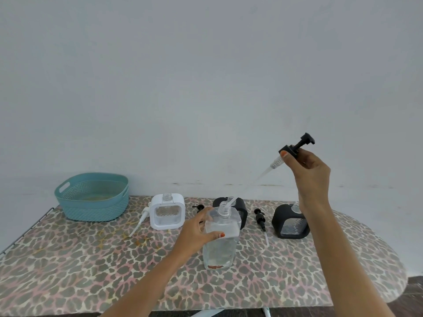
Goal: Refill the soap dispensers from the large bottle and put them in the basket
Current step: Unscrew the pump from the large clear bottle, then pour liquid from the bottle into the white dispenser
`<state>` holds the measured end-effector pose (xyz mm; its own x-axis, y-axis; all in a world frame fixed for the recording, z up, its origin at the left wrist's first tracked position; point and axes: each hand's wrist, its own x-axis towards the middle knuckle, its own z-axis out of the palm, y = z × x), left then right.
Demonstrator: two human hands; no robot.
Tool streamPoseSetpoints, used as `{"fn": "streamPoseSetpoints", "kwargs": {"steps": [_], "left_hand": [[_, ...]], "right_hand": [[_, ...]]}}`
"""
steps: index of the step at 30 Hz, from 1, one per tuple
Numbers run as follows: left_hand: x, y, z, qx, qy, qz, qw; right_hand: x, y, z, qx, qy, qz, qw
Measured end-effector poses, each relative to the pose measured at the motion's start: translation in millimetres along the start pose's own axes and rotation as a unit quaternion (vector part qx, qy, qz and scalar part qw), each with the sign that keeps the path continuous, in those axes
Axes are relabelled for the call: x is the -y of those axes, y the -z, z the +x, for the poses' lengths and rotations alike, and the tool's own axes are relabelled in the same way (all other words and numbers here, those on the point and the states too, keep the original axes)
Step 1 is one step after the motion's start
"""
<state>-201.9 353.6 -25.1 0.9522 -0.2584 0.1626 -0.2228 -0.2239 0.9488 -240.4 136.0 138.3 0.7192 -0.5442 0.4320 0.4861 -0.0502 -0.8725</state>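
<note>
Head view. A desk (91, 259) with a leopard-print cover stands against a pale wall (206, 76).

Left hand (196, 232): its grip is closed round the shoulder of the large clear bottle (220, 245), which stands upright near the middle of the desk and holds clear liquid.

Right hand (307, 167): raised above and to the right of the bottle, its grip pinches the collar of a black pump (297, 145). The pump is tilted, and its clear tube (266, 171) slants down to the bottle's open neck, where the lower end is still inside.

A teal basket (91, 209) sits at the far left of the desk.

A white dispenser (167, 212) stands upright to the right of the basket with its neck open. A white pump (140, 219) lies just beside it on the left.

One black dispenser (242, 210) stands directly behind the bottle. A second black dispenser (290, 223) stands further right, partly hidden by the right forearm. A loose black pump (259, 217) lies on the desk between them.

Another black pump head (198, 207) shows just beyond the left hand's fingers.
</note>
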Motion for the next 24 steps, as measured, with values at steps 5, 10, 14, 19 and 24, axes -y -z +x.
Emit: {"fn": "streamPoseSetpoints", "kwargs": {"steps": [5, 10, 14, 19, 24], "left_hand": [[-0.6, 0.1, 0.2, -0.001, -0.001, 0.004, 1.000], [-1.7, 0.1, -0.2, -0.003, -0.005, 0.010, 1.000], [-1.1, -0.4, 0.4, -0.006, 0.004, -0.003, 1.000], [0.1, -1.3, 0.7, -0.013, 0.008, 0.005, 1.000], [0.6, -1.9, 0.7, -0.022, 0.006, 0.010, 1.000]], "right_hand": [[-1.2, 13.0, 3.1, -0.030, -0.018, 0.014, 0.999], [-14.3, 48.7, 8.1, -0.104, -0.105, 0.085, 0.985], [-46.3, 82.2, 5.6, -0.167, -0.185, 0.073, 0.966], [-107.2, 120.9, -6.2, -0.231, -0.294, -0.046, 0.926], [-164.6, 145.9, -28.6, -0.250, -0.399, -0.168, 0.866]]}}
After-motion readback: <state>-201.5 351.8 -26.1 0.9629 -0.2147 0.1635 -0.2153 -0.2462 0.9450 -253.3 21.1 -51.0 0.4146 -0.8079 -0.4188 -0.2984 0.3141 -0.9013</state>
